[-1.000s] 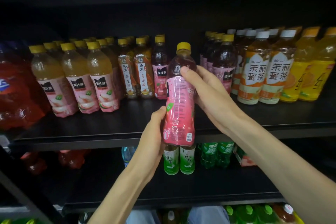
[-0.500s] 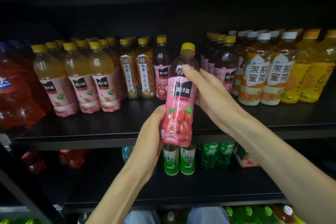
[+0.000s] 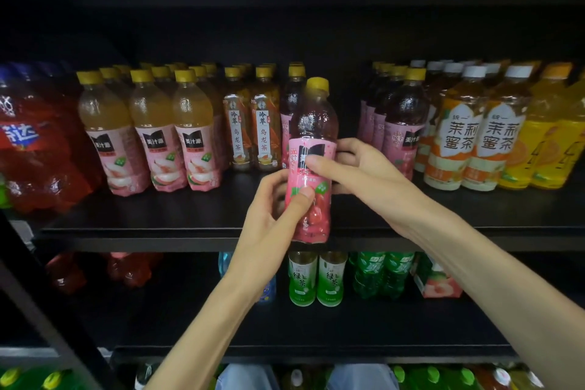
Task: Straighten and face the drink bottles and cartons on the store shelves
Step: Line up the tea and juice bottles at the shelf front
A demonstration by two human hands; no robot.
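A pink-labelled juice bottle (image 3: 311, 133) with a yellow cap is upright at the front of the black upper shelf (image 3: 158, 222), its base at the shelf's edge. My left hand (image 3: 272, 209) grips its lower half, thumb across the label front. My right hand (image 3: 357, 168) wraps around its middle from the right, thumb over the black logo. The label front faces me. Behind it lies a gap between a dark juice bottle (image 3: 292, 104) on the left and a row of dark juice bottles (image 3: 405, 123) on the right.
Peach drink bottles (image 3: 152, 139) and oolong tea bottles (image 3: 250, 127) fill the left of the shelf, with large red bottles (image 3: 34, 149) at the far left. Jasmine tea bottles (image 3: 474, 133) and orange drinks (image 3: 550, 142) stand at the right. Green tea bottles (image 3: 316, 279) are on the shelf below.
The bottle has been turned so its front label faces me, and it has moved forward and down toward the shelf. Both thumbs now lie across the label.
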